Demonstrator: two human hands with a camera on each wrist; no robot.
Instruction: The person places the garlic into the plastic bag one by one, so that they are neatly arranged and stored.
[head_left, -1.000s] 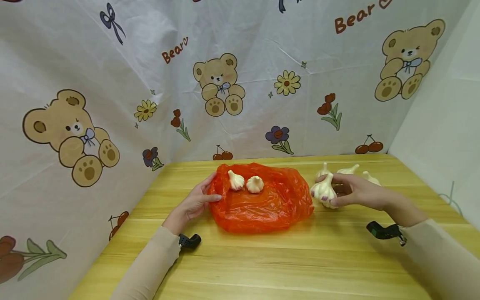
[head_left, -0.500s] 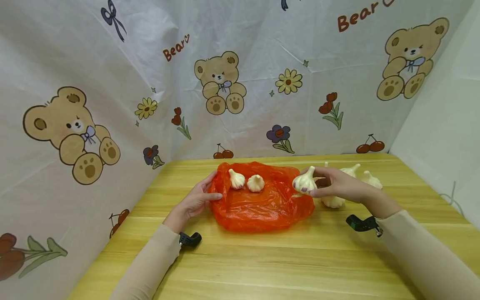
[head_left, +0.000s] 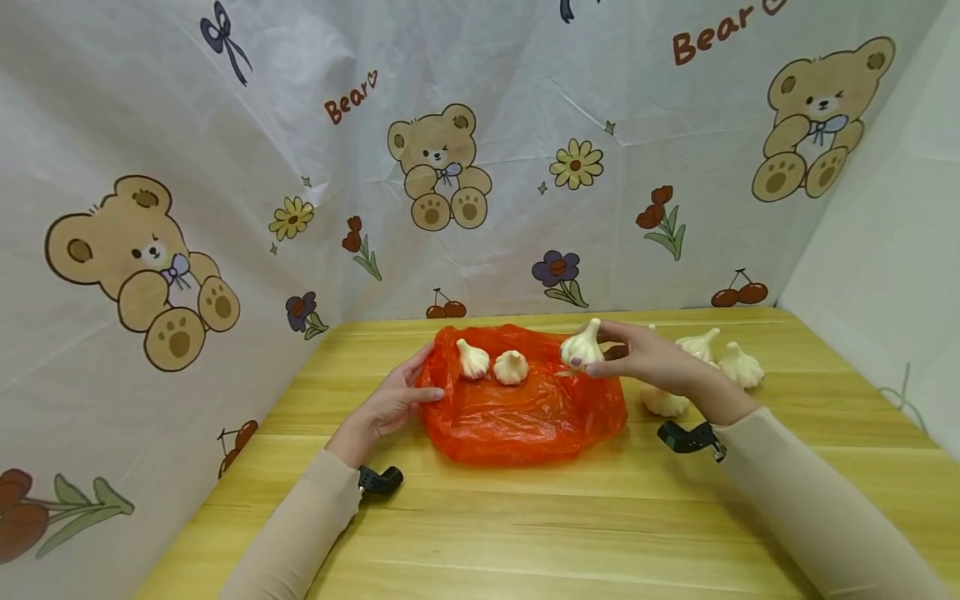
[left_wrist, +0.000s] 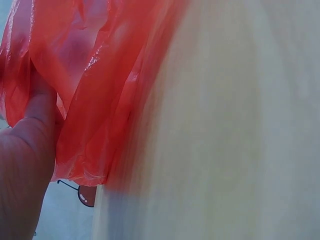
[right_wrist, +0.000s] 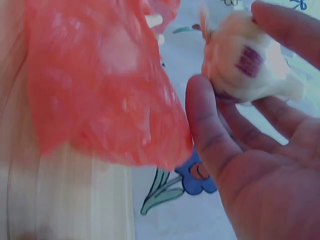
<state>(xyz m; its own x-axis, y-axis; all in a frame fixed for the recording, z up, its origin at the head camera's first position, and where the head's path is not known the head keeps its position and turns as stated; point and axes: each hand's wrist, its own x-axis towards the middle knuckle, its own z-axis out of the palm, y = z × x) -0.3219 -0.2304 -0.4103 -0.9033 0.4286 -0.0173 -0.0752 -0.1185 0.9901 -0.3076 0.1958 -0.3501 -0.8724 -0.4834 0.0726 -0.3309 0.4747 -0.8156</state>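
A red plastic bag [head_left: 517,425] lies with its mouth spread on the table, and two garlic bulbs [head_left: 511,367] rest inside toward its left. At the bag's left edge my left hand [head_left: 393,400] grips the rim, the thumb over the plastic and the other fingers mostly hidden behind it. My right hand [head_left: 637,354] holds another garlic bulb [head_left: 582,346] between thumb and fingers, raised over the bag's right side. In the right wrist view this bulb [right_wrist: 245,60] shows a purple patch, with the fingertips around it.
Several more garlic bulbs [head_left: 741,367] lie on the wooden table [head_left: 525,533] to the right of the bag, partly behind the right hand. A white cloth [head_left: 510,75] printed with bears and flowers hangs behind and to the left. A thin cable [head_left: 903,400] runs at the right wall.
My right hand has carried the garlic bulb leftward and slightly up, from beside the bag to above its right part. The left hand and the bag have stayed in place.
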